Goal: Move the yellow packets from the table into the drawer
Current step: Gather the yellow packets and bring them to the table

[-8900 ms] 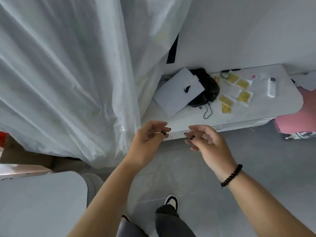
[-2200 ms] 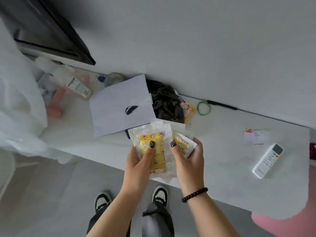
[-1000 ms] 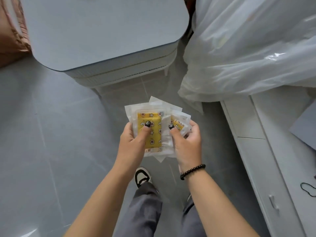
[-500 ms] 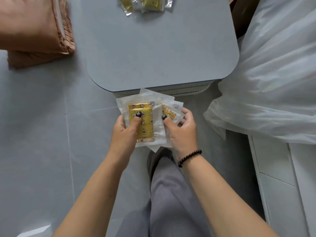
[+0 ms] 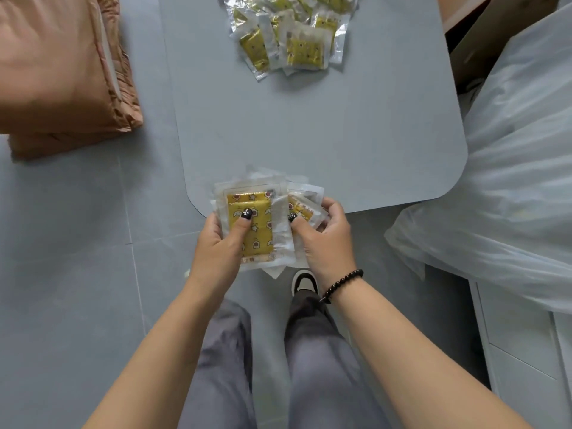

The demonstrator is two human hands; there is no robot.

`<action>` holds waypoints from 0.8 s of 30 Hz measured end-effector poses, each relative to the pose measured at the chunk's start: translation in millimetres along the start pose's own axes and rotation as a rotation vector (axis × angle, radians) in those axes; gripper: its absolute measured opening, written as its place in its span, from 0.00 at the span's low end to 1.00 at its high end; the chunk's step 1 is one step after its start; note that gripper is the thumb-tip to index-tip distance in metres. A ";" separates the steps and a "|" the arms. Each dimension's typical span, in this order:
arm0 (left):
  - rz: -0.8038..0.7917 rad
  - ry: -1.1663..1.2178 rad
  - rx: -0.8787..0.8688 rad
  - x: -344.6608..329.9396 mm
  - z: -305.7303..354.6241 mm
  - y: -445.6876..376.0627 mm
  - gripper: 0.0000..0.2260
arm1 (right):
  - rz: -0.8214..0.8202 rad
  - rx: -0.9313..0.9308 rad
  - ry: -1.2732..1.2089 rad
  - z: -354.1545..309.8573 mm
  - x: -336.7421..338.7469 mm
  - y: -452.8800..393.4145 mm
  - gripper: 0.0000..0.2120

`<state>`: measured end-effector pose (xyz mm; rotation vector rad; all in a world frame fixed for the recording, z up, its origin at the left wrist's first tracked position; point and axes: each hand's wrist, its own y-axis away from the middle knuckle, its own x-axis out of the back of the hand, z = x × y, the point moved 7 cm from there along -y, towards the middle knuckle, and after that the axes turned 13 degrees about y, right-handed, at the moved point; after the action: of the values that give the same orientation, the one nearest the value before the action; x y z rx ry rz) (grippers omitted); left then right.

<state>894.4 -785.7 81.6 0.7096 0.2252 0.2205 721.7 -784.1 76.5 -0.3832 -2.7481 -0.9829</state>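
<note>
Both hands grasp one fanned stack of yellow packets (image 5: 252, 224) over the near edge of the grey tabletop (image 5: 325, 128). The left hand (image 5: 221, 243) pins the front packet with its thumb; the right hand (image 5: 325, 236) pinches the stack's right side. A second pile of packets (image 5: 288, 35) lies at the tabletop's far end.

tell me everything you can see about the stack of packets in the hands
The stack of packets is several flat clear plastic sleeves, fanned and overlapping. The top one shows a yellow insert printed with stars and small figures; another yellow one peeks out at the right. The left hand and right hand each pinch it, thumbs on top, at the near edge of the grey tabletop.
</note>
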 end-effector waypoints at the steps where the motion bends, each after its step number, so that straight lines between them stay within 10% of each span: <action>1: -0.017 -0.015 -0.001 6.6 6.2 -9.8 0.06 | 0.012 0.001 0.008 -5.2 -9.5 -3.5 0.16; 24: -0.377 -0.369 0.125 137.9 178.9 -186.7 0.11 | 0.247 -0.166 0.059 -105.3 -226.1 -47.4 0.15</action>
<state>1098.4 -995.8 71.6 0.8031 0.0172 -0.2855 931.5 -926.7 67.4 -0.6889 -2.4981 -1.1368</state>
